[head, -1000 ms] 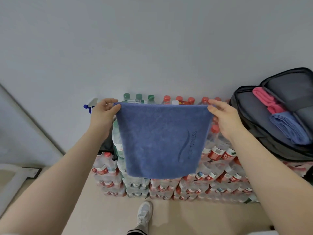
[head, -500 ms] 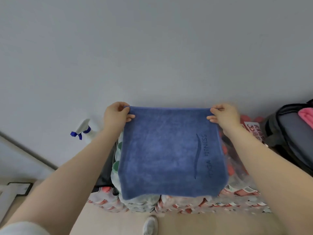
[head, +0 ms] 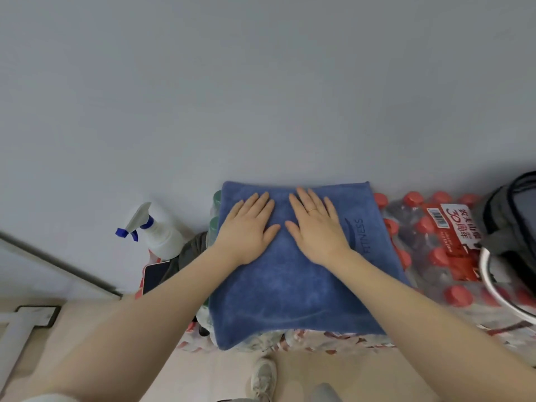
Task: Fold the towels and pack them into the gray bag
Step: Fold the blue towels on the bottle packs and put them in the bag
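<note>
One towel (head: pixel 293 285), two hands, one bag (head: pixel 510 216).

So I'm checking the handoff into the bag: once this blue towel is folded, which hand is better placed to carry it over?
Probably the right hand: the gray bag sits on its side, past the bottles. Both hands lie flat on the blue towel.

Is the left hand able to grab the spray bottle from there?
Probably yes. The left hand lies flat on the blue towel, holding nothing, and the spray bottle stands nearby to its left, unblocked.
</note>
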A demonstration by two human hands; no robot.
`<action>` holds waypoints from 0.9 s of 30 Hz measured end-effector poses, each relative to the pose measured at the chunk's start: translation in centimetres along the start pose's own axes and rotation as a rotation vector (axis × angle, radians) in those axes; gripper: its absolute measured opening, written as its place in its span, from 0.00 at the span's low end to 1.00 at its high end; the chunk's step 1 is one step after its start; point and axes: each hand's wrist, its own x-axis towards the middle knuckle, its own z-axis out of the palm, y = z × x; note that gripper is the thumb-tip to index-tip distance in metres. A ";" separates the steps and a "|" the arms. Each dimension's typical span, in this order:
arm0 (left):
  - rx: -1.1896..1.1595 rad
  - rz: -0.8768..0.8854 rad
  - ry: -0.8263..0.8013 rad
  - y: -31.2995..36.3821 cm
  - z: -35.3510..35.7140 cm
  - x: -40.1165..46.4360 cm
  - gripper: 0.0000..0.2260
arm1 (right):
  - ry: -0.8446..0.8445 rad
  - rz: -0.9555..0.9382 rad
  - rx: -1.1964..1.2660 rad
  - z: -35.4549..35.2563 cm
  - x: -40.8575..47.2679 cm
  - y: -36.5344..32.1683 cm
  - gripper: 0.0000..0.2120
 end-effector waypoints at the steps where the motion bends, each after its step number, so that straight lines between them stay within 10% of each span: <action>1: 0.020 -0.042 -0.014 -0.2 0.0 -0.3 0.29 | -0.052 0.000 -0.011 0.0 0.0 0.6 0.28; 10: -0.038 -0.295 0.030 0.8 -0.2 -5.8 0.30 | -0.052 0.334 0.065 -1.1 -6.1 9.3 0.30; 20: -0.294 -0.585 0.415 5.5 2.8 -16.9 0.22 | 0.512 0.383 0.614 -0.1 -18.1 8.3 0.12; 27: -0.825 -0.827 0.454 5.6 5.1 -18.2 0.15 | 0.267 0.689 1.043 2.3 -19.8 8.7 0.12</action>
